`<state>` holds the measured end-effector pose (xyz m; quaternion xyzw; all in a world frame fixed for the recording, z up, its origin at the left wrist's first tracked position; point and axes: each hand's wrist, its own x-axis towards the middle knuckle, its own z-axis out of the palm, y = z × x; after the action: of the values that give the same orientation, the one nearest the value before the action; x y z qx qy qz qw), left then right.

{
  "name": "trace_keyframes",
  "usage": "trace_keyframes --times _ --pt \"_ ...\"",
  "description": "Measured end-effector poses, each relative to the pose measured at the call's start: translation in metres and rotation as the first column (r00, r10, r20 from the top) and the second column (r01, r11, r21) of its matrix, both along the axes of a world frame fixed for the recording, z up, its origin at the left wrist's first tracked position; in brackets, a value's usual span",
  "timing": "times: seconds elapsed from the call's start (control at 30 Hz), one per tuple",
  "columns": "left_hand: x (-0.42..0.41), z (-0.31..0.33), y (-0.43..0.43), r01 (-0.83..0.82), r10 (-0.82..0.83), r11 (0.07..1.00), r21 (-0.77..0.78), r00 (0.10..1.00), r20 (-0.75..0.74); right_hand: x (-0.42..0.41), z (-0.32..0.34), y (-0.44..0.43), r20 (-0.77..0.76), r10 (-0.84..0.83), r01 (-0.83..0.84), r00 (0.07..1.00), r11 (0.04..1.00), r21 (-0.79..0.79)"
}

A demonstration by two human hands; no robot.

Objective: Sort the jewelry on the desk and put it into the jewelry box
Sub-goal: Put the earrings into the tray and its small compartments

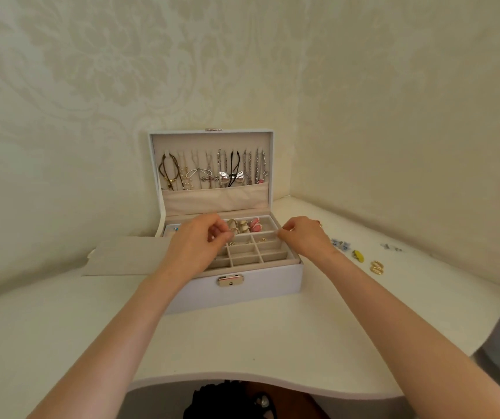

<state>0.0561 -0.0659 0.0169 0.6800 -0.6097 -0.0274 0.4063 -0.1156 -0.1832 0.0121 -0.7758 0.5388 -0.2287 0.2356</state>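
Jewelry box (236, 285), white, stands open on the white bench (242, 343) near the wall, with its latch side toward the person. Necklaces (212, 170) hang in a row inside the raised lid (212, 140), above a fabric pocket. A divided tray (272, 255) sits in the base. Cream and pink pieces (244, 226) fill its rear row, and small gold studs (260, 238) lie in compartments just in front.

The left hand (200, 240) is over the tray's left half, thumb and fingertips drawn together. Whether they pinch an item cannot be told. The right hand (303, 234) is at the tray's right rear edge with fingers curled, its contents likewise not discernible. The hands are apart.

A flat beige insert (121, 258) lies just beside the box's left side. Loose jewelry lies on the bench right of the box: blue pieces (340, 244), a yellow piece (358, 256) and gold hoops (376, 268).
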Motion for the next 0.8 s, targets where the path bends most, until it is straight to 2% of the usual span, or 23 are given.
trace_keyframes --times 0.1,0.17,0.27,0.53,0.8 --pt "-0.016 0.0 0.007 0.258 -0.256 0.964 0.067 0.966 -0.04 0.001 -0.004 -0.005 0.06 -0.002 0.003 0.998 1.0 -0.009" --pt "-0.021 -0.003 0.007 0.327 -0.336 0.933 0.151 0.941 0.039 0.002 -0.006 -0.008 0.071 -0.001 0.002 0.997 1.0 -0.015" --pt "-0.021 -0.007 -0.001 0.333 -0.357 0.93 0.154 0.919 0.166 0.003 -0.007 -0.012 0.082 0.0 0.001 0.997 1.0 -0.022" --pt "-0.023 -0.009 -0.008 0.373 -0.38 0.924 0.087 0.92 0.093 0.003 -0.006 -0.014 0.07 0.015 -0.015 0.997 1.0 -0.004" --pt "-0.043 -0.014 -0.016 0.414 -0.421 0.907 0.074 0.894 0.153 -0.021 -0.012 -0.023 0.064 -0.015 0.016 0.998 0.999 -0.027"
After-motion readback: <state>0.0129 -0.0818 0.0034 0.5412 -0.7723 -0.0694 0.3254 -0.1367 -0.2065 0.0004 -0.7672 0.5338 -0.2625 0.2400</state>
